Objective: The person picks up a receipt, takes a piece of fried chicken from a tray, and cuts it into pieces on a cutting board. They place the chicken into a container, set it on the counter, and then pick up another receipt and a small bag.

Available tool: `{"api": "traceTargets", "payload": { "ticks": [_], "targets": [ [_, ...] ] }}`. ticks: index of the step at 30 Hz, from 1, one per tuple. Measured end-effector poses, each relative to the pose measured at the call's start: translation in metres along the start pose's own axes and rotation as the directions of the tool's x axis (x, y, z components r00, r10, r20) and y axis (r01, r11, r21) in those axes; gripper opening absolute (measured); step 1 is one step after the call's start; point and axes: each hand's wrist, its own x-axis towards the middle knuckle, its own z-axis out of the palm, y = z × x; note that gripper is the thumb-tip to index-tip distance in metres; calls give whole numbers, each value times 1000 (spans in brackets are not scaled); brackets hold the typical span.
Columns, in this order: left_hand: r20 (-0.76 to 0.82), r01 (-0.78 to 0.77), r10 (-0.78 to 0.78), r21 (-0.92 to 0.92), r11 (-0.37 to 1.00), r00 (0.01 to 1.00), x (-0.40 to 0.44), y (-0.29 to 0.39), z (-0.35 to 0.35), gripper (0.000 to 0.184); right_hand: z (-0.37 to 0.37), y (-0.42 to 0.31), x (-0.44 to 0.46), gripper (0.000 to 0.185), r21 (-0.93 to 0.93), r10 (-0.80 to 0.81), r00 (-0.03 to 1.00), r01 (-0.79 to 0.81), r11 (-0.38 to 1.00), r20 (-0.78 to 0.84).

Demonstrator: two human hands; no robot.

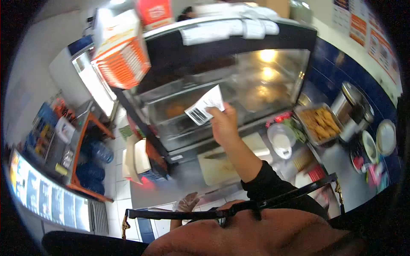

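1. Lit glass case [256,79], along far edge of surface [147,192].
2. Tray of fried food [318,123], toward far right corner.
3. White tub [281,141], left of tray.
4. Cutting board [212,170], mid-surface.
5. Open carton [139,160], left edge.
6. Blue jugs [90,173], under side table [79,147].

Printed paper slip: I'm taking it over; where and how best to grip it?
Probably best to pinch the paper slip by its left edge, coming from the left: it is thin and flat, and the right hand holds the opposite side.
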Motion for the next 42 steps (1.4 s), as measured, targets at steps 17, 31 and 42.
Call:
{"api": "traceTargets", "payload": {
  "ticks": [17,31,42],
  "targets": [
    [917,-359,388,-394,846,-92,11,143,525,38,-148,-506,-506,38,-960,-875,399,-56,274,-273],
    [984,-788,139,-170,592,-108,-120,218,902,33,-318,-772,-850,49,-755,-994,44,-655,44,-95],
    [974,-638,225,-164,753,15,-186,257,1024,43,-521,-951,-863,28,46,-608,361,-834,-549,-707]
  ]
}}
